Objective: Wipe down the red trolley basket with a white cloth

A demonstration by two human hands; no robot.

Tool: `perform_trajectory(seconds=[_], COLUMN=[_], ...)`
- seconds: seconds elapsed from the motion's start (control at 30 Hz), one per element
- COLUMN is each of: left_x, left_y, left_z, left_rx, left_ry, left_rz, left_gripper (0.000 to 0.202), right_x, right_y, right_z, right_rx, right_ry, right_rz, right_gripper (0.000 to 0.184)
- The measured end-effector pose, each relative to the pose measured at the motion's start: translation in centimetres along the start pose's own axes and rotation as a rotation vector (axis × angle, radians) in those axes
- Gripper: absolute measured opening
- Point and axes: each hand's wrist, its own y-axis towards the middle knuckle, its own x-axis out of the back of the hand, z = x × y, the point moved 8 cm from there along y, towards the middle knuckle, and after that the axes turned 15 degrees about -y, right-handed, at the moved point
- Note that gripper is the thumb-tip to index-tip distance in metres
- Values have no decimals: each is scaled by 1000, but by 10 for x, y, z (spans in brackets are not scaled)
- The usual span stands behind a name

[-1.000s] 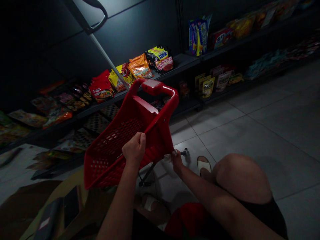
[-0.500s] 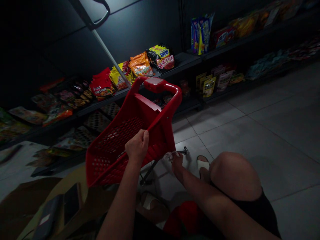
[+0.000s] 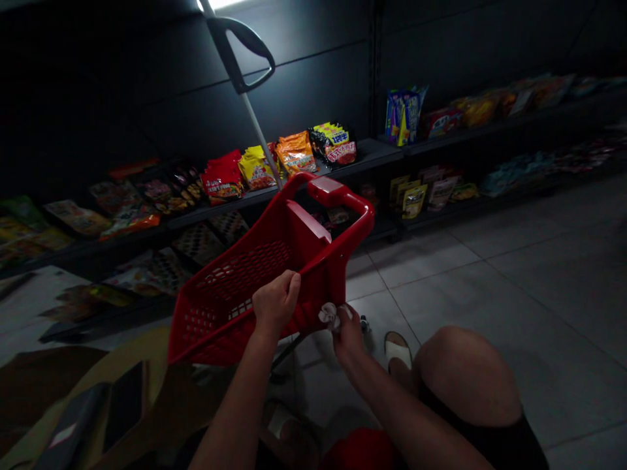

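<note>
A red plastic shopping cart (image 3: 235,274) with perforated basket sides stands tilted in front of me, its looped handle toward the shelves. My left hand (image 3: 277,299) is closed over the near rim of the basket. Lower and to the right, my right hand (image 3: 349,329) grips a crumpled white cloth (image 3: 329,316), which could also be tissue, beside the cart's lower corner. A metal pole with a dark looped grip (image 3: 247,55) rises behind the cart; its lower end is hidden.
Dark shelves (image 3: 377,155) run along the wall with snack packets, including red packets (image 3: 223,177) and orange packets (image 3: 296,153). At lower left, two dark flat devices (image 3: 125,401) lie on a tan round surface (image 3: 159,346). My knee (image 3: 467,372) is at right, above the tiled floor (image 3: 519,287).
My right hand has risen with the white cloth from near the cart's wheel to the basket's lower corner. My left hand stays on the rim. The view has tilted up slightly.
</note>
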Motion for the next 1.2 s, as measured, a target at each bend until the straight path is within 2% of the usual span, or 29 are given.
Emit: perform_trajectory(seconds=[0.13, 0.2, 0.23, 0.3, 0.37, 0.43, 0.5, 0.57, 0.63, 0.7, 0.73, 0.8, 0.87, 0.93, 1.0, 1.07, 1.13, 1.2], left_x=[5, 7, 8, 11, 15, 19, 23, 26, 29, 32, 33, 34, 38, 45, 53, 56, 53, 52], left_y=[-5, -9, -12, -18, -26, -33, -40, -44, -47, -47, -47, -46, -45, -43, -41, -40, -41, -41], left_z=[1, 3, 3, 6, 8, 12, 15, 18, 21, 27, 30, 38, 44, 45, 33, 13, -5, -14], left_rx=[-3, -12, -18, -40, -70, -104, -138, -170, -187, -181, -171, -130, -52, 21, 25, -48, -143, -214], left_ry=[-23, -30, -34, -49, -74, -115, -163, -202, -223, -242, -255, -279, -281, -275, -293, -305, -273, -244], left_rz=[11, 19, 22, 29, 32, 32, 42, 62, 76, 86, 94, 124, 156, 174, 193, 248, 303, 278], left_gripper=[43, 43, 43, 44, 44, 45, 45, 45, 46, 46, 47, 49, 52, 51, 49, 47, 46, 45], right_x=[-12, -17, -15, -3, 0, -14, -34, -53, -70, -81, -84, -87, -87, -85, -89, -103, -125, -153], right_y=[-18, -28, -34, -48, -66, -77, -74, -57, -37, -26, -28, -48, -82, -114, -133, -135, -114, -75], right_z=[57, 104, 133, 196, 254, 295, 318, 333, 339, 341, 341, 336, 325, 313, 307, 305, 312, 322], right_rx=[-91, 20, 134, 452, 799, 1078, 1208, 1188, 1081, 1000, 1005, 1104, 1248, 1331, 1343, 1330, 1338, 1347], right_ry=[61, 35, 12, -80, -322, -639, -883, -986, -1037, -1073, -1099, -1199, -1354, -1489, -1540, -1539, -1535, -1534], right_rz=[42, 63, 40, -71, -140, -94, 33, 185, 326, 368, 356, 333, 334, 386, 548, 770, 882, 861], right_gripper=[53, 54, 53, 49, 41, 26, 19, 21, 21, 23, 23, 23, 23, 23, 22, 21, 20, 19])
